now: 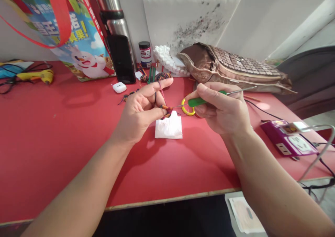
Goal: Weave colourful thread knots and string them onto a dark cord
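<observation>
Over the red counter (78, 132), the left hand (138, 114) pinches a multicoloured crochet piece (166, 111), likely soft, light and best held near its edge, while the right hand (228, 108) pinches a stiff-looking, green-handled crochet hook (196, 101).

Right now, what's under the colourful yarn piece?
Below the colourful yarn piece, a folded white tissue lies on the red tabletop. The yarn piece covers some of the tissue's top; anything beneath the tissue is hidden.

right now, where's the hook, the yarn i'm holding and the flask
Hook (196, 102), head view, on its green handle.
Yarn (166, 112), head view, on its bunched part.
Flask (118, 27), head view, on its steel body.
</observation>
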### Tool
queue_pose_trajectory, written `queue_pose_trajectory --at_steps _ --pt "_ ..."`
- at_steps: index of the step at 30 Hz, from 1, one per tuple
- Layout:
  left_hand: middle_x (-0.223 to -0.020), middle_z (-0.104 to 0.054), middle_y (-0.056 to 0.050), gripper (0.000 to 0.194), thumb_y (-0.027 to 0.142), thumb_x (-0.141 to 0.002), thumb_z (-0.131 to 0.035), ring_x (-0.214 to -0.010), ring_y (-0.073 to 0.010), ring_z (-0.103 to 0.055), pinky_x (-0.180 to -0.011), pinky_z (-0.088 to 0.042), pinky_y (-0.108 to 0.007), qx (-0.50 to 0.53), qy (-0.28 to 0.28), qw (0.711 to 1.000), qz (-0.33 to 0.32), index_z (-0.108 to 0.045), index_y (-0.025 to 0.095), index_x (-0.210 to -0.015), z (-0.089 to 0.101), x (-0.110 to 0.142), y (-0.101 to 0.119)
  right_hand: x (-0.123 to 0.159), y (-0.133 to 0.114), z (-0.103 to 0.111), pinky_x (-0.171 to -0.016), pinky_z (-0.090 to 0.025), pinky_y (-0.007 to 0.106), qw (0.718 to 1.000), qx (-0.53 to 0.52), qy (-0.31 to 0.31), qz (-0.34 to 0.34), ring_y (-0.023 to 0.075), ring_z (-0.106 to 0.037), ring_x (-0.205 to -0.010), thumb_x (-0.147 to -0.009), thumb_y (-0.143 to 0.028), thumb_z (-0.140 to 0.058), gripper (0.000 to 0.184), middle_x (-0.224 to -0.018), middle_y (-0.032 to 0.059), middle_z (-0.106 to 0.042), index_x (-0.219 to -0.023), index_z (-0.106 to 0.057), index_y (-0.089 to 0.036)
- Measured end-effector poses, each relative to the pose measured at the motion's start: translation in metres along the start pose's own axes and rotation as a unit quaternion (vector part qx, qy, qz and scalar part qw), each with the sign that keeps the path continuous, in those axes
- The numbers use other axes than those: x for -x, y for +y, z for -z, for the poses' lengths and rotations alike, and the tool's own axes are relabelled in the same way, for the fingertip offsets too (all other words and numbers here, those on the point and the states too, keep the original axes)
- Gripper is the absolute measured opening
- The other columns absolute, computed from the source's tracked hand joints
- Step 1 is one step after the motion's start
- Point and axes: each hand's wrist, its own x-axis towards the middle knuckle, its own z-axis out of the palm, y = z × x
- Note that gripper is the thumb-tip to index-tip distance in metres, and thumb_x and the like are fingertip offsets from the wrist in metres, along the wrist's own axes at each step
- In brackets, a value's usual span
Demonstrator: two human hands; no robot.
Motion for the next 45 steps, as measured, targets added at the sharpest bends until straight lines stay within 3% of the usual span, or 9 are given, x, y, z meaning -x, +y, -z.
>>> queue_pose_trajectory --at_steps 4,8,17,24,31,39,45 --pt "-0.081 -0.069 0.000 0.050 0.010 -0.071 -0.075 -0.070 -0.0140 -0.058 -0.066 -0.054 -0.029 0.033 -0.008 0.999 0.003 -0.080 0.026 -0.119 0.001 -0.001 0.000 -0.003 0.001 0.002 -0.040 -0.020 0.026 0.998 -0.030 -0.015 -0.045 0.0055 -0.031 -0.042 -0.084 -0.052 -0.087 0.038 -0.052 -0.0031 -0.050 -0.075 -0.076 -0.017" --pt "-0.084 -0.072 -0.002 0.053 0.011 -0.074 -0.077 -0.071 -0.0146 -0.062 -0.068 -0.057 -0.030 0.046 -0.014 0.999 -0.004 -0.079 0.025 -0.124 0.003 -0.002 0.001 -0.003 0.003 -0.002 -0.040 -0.019 0.024 0.994 -0.073 -0.027 -0.078 0.0034 -0.021 -0.041 -0.088 -0.045 -0.082 0.036 -0.050 -0.0056 -0.045 -0.071 -0.071 -0.016" --pt "-0.093 -0.076 -0.001 0.047 0.027 -0.083 -0.084 -0.078 -0.0167 -0.069 -0.077 -0.062 -0.034 0.059 0.003 0.998 -0.028 -0.076 0.035 -0.129 -0.008 0.005 -0.002 -0.001 0.009 -0.011 -0.037 -0.020 0.023 0.983 -0.156 -0.058 -0.074 0.0035 -0.019 -0.039 -0.093 -0.042 -0.075 0.029 -0.051 -0.0078 -0.043 -0.082 -0.076 -0.015" --pt "-0.106 -0.077 -0.004 0.049 0.027 -0.084 -0.084 -0.091 -0.0215 -0.070 -0.082 -0.062 -0.039 0.018 0.033 0.999 -0.031 -0.074 0.036 -0.131 -0.011 0.007 0.002 -0.004 0.009 -0.011 -0.036 -0.020 0.022 0.988 -0.130 -0.027 -0.077 0.0039 -0.022 -0.039 -0.090 -0.054 -0.080 0.037 -0.054 -0.0085 -0.046 -0.085 -0.077 -0.018" --pt "-0.105 -0.074 -0.005 0.046 0.024 -0.082 -0.084 -0.097 -0.0220 -0.069 -0.086 -0.063 -0.038 0.014 0.058 0.998 -0.037 -0.076 0.033 -0.126 -0.012 0.005 0.002 -0.003 0.011 -0.010 -0.037 -0.023 0.022 0.988 -0.133 -0.035 -0.069 0.0030 -0.024 -0.040 -0.087 -0.051 -0.083 0.035 -0.057 -0.0072 -0.050 -0.084 -0.077 -0.017" --pt "-0.103 -0.075 -0.005 0.048 0.023 -0.081 -0.084 -0.093 -0.0219 -0.070 -0.082 -0.063 -0.039 0.028 0.036 0.999 -0.015 -0.075 0.031 -0.128 -0.009 0.006 0.003 -0.001 0.008 -0.014 -0.040 -0.027 0.024 0.996 -0.084 0.005 -0.029 0.0042 -0.027 -0.042 -0.087 -0.057 -0.083 0.039 -0.057 -0.0064 -0.050 -0.085 -0.077 -0.018" --pt "-0.103 -0.076 -0.006 0.048 0.024 -0.080 -0.086 -0.091 -0.0225 -0.071 -0.079 -0.063 -0.039 0.026 0.025 0.999 -0.010 -0.076 0.030 -0.127 -0.007 0.007 0.007 -0.002 0.004 -0.008 -0.040 -0.024 0.026 0.998 -0.058 0.011 0.001 0.0050 -0.023 -0.041 -0.088 -0.053 -0.082 0.035 -0.052 -0.0066 -0.046 -0.078 -0.076 -0.020"
